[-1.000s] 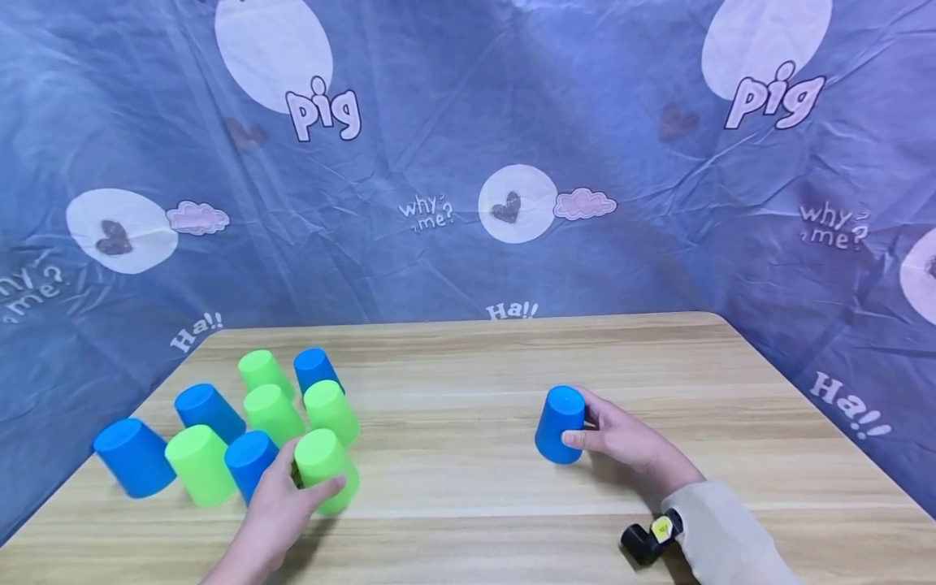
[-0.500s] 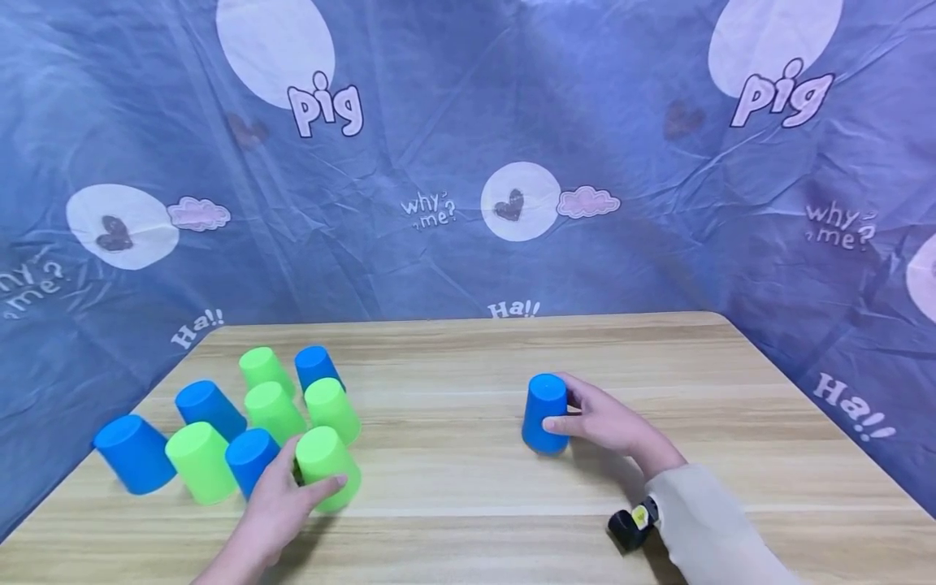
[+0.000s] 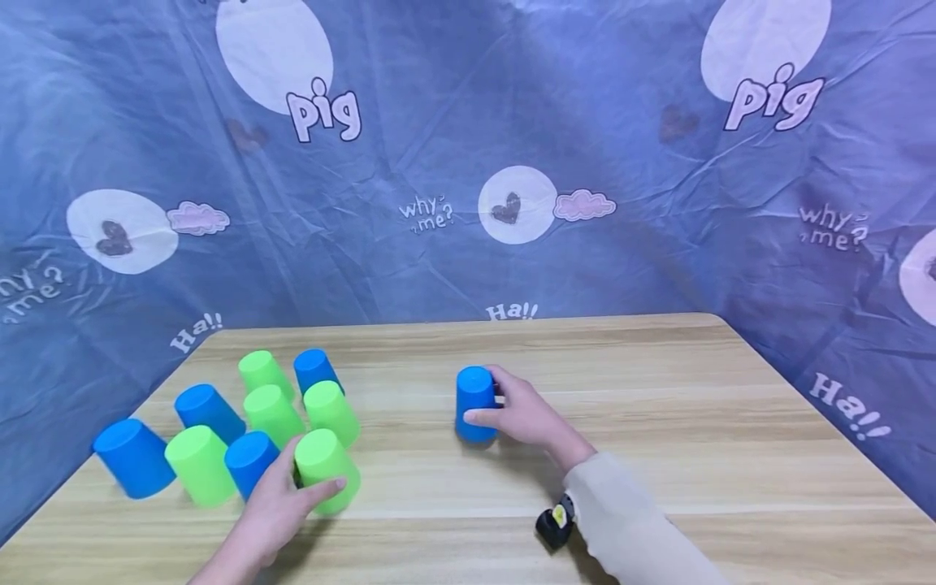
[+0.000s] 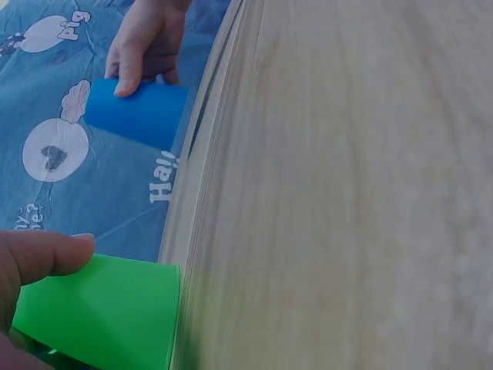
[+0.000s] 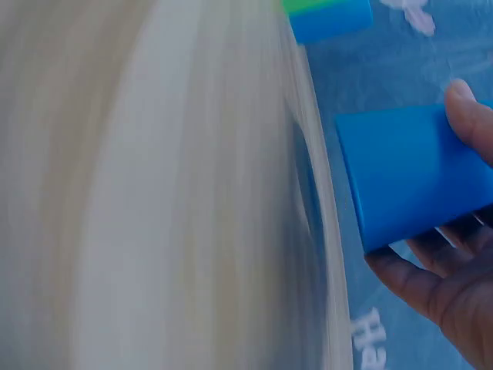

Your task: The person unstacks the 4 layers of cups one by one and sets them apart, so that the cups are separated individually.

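My left hand [image 3: 276,508] grips a green cup [image 3: 327,471], which stands upside down at the near right corner of a group of cups. In the left wrist view, the thumb lies along the side of this green cup [image 4: 108,312]. Near the middle of the table, my right hand [image 3: 522,410] holds an upside-down blue cup [image 3: 475,402] between thumb and fingers. The right wrist view shows that blue cup [image 5: 412,173] with its rim seemingly a little off the tabletop. My left fingertips are mostly hidden behind the green cup.
Several upside-down cups stand close together on the left, among them a blue cup [image 3: 134,459], a green cup [image 3: 199,467] and a far blue cup [image 3: 316,370]. The wooden table [image 3: 643,357] ends at a blue printed cloth [image 3: 409,122] behind and at both sides.
My right hand has carried the blue cup leftward and slightly away from me, from the right of the table toward its middle. The left hand and its green cup have stayed put.
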Tool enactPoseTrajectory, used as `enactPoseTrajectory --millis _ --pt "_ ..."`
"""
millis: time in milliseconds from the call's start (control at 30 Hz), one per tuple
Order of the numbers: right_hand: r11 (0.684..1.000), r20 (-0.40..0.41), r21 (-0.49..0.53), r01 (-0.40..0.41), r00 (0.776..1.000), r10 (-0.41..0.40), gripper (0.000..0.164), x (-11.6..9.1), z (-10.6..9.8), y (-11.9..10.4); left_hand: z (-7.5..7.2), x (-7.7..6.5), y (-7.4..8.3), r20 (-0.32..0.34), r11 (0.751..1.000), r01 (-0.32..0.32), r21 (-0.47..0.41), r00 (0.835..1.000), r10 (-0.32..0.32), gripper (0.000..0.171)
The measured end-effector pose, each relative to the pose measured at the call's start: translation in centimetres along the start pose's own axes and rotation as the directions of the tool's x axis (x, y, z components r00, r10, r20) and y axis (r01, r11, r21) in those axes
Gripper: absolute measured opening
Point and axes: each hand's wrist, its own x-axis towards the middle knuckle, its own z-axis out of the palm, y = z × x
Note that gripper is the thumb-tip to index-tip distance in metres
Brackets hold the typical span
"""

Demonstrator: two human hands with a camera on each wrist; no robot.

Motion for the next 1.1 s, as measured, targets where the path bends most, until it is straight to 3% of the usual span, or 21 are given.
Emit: enactPoseTrajectory --millis 267,567,1100 --pt "0.998 0.03 0.016 0.063 0.998 -0.064 0.053 1.3 3.9 -1.9 -0.2 -0.2 -0.1 -0.008 1.0 -0.016 0.009 1.0 0.017 0.073" --pt "0.999 0.086 0.029 0.036 0.996 -0.038 0.057 1.8 7.3 -4.1 -0.1 -0.1 0.0 -0.009 1.0 -0.006 0.019 1.0 0.006 0.073" --pt "1.0 0.157 0.021 -0.003 0.988 0.0 0.056 2.5 9.5 -5.0 0.0 0.2 0.0 0.017 1.0 0.012 0.006 1.0 -0.012 0.075"
